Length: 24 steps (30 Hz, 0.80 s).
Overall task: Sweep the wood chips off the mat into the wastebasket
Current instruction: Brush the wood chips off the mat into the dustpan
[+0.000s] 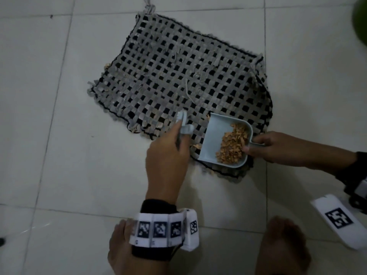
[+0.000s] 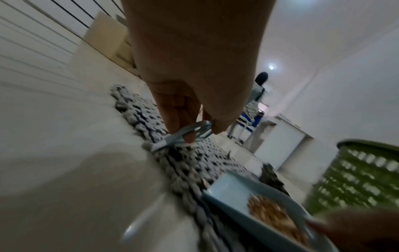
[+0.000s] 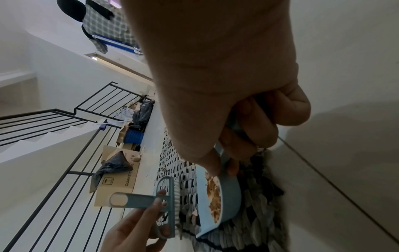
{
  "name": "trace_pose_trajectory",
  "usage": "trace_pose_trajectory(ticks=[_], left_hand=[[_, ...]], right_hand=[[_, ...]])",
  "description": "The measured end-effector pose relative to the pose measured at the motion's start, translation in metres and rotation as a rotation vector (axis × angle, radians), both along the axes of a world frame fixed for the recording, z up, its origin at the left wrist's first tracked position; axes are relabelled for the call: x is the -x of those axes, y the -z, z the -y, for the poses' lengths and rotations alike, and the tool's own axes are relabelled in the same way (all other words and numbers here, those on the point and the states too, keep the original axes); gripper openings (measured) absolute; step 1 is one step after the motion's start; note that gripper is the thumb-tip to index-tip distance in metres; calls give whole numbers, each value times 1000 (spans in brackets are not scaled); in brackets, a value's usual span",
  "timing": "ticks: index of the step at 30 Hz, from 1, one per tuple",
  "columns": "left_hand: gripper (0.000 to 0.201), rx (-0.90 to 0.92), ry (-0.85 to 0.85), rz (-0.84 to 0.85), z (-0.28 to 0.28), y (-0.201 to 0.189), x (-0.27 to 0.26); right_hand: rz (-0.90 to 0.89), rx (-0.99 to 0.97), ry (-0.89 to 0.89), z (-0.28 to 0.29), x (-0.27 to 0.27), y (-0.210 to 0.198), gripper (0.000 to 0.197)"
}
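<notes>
A grey-and-black woven mat (image 1: 178,76) lies on the tiled floor. On its near right corner sits a light blue dustpan (image 1: 216,135), holding a heap of tan wood chips (image 1: 232,143). My right hand (image 1: 252,144) grips the dustpan's short handle, which also shows in the right wrist view (image 3: 228,196). My left hand (image 1: 178,139) holds a small blue brush (image 1: 183,124) just left of the pan's mouth, bristles on the mat (image 3: 248,221). A few loose chips (image 1: 195,145) lie by the pan's edge. The green wastebasket (image 2: 356,179) stands to the right, beyond the mat.
My bare feet (image 1: 282,245) are on the white tiles just below the mat. Only an edge of the wastebasket (image 1: 360,20) shows at the head view's top right. A cardboard box (image 3: 116,184) and a black stair railing (image 3: 64,153) stand beyond the mat's far side.
</notes>
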<state>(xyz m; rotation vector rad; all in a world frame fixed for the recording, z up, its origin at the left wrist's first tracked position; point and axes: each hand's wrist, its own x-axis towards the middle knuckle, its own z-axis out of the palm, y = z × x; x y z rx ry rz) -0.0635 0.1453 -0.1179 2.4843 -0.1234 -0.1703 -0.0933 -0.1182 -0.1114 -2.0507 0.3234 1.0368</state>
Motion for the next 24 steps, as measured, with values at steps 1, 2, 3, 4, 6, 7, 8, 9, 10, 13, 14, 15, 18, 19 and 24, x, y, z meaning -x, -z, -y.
trace_pose_trajectory(ticks=[1,2,3,4,6,7,8,9,10,13,14,15,18,19,24], left_hand=[[37,-46,24,16,7,1,6],[39,-74,36,24,15,1,13],[40,-82,48,31,23,0,20],[40,-73,65,32,32,0,26],[41,-22,108,31,47,-2,37],[41,8,126,32,54,-3,42],[41,32,136,41,58,-3,44],[40,53,130,59,60,-3,45],[39,72,103,86,58,-3,44],[29,111,-38,139,43,-1,31],[29,130,-81,138,36,1,25],[29,154,-121,138,28,2,19],[32,154,-218,149,9,4,6],[33,122,-227,159,7,4,4],[33,83,-85,80,31,5,16]], right_hand=[[13,4,-17,0,0,0,50],[24,9,-29,1,0,0,55],[30,20,-35,1,0,-1,58],[32,28,-37,2,1,-1,57],[32,43,-33,3,3,-1,46],[29,43,-25,4,4,-1,40],[24,34,-10,5,5,-1,36],[18,18,9,6,6,-2,33],[8,0,27,7,7,-2,31],[-21,-24,66,7,13,-3,27],[-30,-31,76,7,15,-3,27],[-36,-34,83,7,18,-2,27],[-45,-40,119,6,23,0,27],[-41,-39,118,6,24,0,28],[-18,-35,103,6,25,2,36]])
